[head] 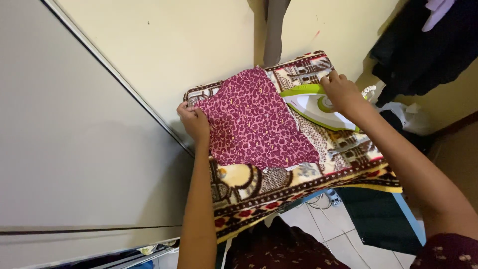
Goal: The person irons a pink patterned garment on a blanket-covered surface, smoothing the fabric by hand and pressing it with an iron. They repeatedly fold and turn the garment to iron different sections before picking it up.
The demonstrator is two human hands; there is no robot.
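A magenta leopard-print cloth (254, 122) lies spread flat on a patterned rug-like blanket (279, 184) that covers a board. My left hand (194, 121) pinches the cloth's left edge, fingers closed on it. My right hand (341, 92) grips the handle of a white and green iron (313, 105), which rests on the blanket at the cloth's right edge.
A cream wall (174, 40) and a grey cabinet panel (64, 134) stand to the left. Dark clothes (428, 45) hang at the upper right. Below the board are white floor tiles (318, 226), cables and a dark flat panel (383, 219).
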